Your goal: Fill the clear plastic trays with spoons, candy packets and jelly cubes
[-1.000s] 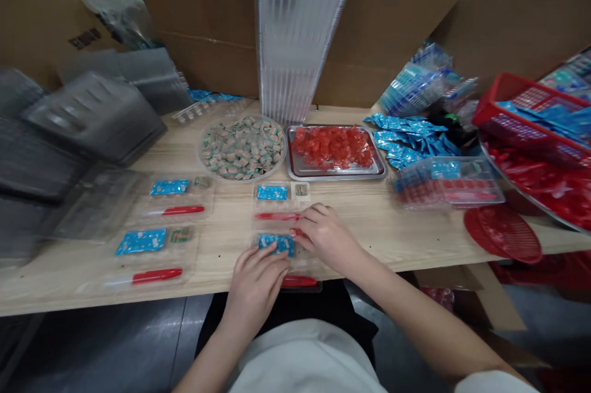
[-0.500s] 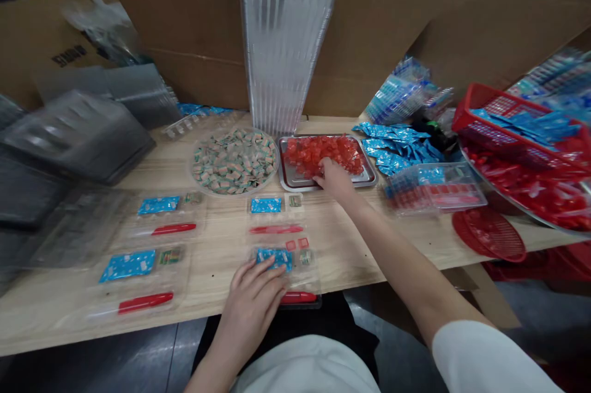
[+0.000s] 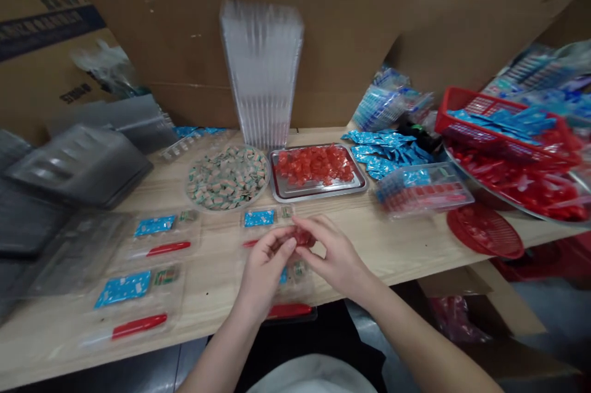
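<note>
My right hand and my left hand meet above a transparent plastic tray at the table's front edge. A small red candy piece shows between them, pinched in my right fingers and close to my left fingertips. Under my hands, a blue sachet is mostly hidden. A red stick lies at the tray's near side. Beyond my fingers sit another blue sachet and the end of a second red stick.
Behind my hands are a steel tray of red candies and a round plate of wrapped sweets. Filled plastic trays lie left, dark stacked trays beyond them. A red basket and blue sachets lie right, before a cardboard wall.
My right hand has come back from the steel tray to the centre with red candy. My left hand has lifted off the blue sachet, and the view has tilted upward.
</note>
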{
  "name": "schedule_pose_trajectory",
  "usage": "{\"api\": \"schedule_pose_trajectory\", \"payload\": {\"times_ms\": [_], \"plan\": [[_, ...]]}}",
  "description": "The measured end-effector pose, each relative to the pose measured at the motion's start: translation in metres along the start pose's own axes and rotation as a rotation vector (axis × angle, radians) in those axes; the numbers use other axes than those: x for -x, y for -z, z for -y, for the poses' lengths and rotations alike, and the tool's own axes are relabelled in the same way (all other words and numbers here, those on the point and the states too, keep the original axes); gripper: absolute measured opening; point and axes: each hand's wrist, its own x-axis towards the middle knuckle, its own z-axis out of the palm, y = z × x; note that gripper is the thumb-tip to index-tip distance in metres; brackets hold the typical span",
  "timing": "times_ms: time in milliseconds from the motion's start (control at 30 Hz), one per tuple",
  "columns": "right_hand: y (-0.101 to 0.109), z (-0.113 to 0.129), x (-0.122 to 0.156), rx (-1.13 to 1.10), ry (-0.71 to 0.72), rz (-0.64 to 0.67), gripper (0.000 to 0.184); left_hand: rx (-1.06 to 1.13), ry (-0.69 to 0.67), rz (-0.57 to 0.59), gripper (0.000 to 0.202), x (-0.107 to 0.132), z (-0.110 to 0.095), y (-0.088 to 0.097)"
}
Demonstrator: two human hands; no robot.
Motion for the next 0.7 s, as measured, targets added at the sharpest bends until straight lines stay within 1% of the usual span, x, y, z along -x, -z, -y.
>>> {"api": "schedule_pose_trajectory", "payload": {"times_ms": [100,200,233,300,367,433,500,533,600,667,700], "plan": [[0.012,0.001,0.001,-0.090,-0.078,0.017,0.028,0.000,-0.010,-0.014,0.023,0.005,0.004,-0.001],[0.019,0.001,0.002,-0.210,-0.210,-0.024,0.010,-0.042,-0.006,0.030,0.020,0.008,0.002,-0.001],[0.019,0.001,0.003,-0.275,-0.266,-0.030,0.008,-0.071,0.004,0.061,0.020,0.007,0.000,-0.001],[0.017,-0.002,0.006,-0.431,-0.371,-0.030,0.011,-0.146,0.031,0.140,0.020,0.006,-0.005,-0.002],[0.013,-0.006,0.010,-0.529,-0.419,-0.044,0.015,-0.222,0.045,0.210,0.020,0.004,-0.009,-0.003],[0.010,-0.010,0.015,-0.474,-0.390,-0.116,0.014,-0.280,0.032,0.235,0.019,0.003,-0.011,-0.006],[0.010,-0.013,0.019,-0.298,-0.318,-0.187,0.011,-0.311,0.001,0.227,0.017,0.004,-0.011,-0.009],[0.012,-0.014,0.021,-0.203,-0.278,-0.188,0.011,-0.320,-0.014,0.224,0.017,0.004,-0.011,-0.011],[0.018,-0.015,0.022,-0.049,-0.193,-0.107,0.012,-0.342,-0.017,0.225,0.017,0.006,-0.012,-0.012],[0.026,-0.014,0.023,0.084,-0.089,0.005,0.013,-0.375,0.015,0.248,0.018,0.006,-0.013,-0.012],[0.029,-0.014,0.024,0.163,-0.031,0.039,0.014,-0.396,0.034,0.262,0.020,0.005,-0.012,-0.010]]}}
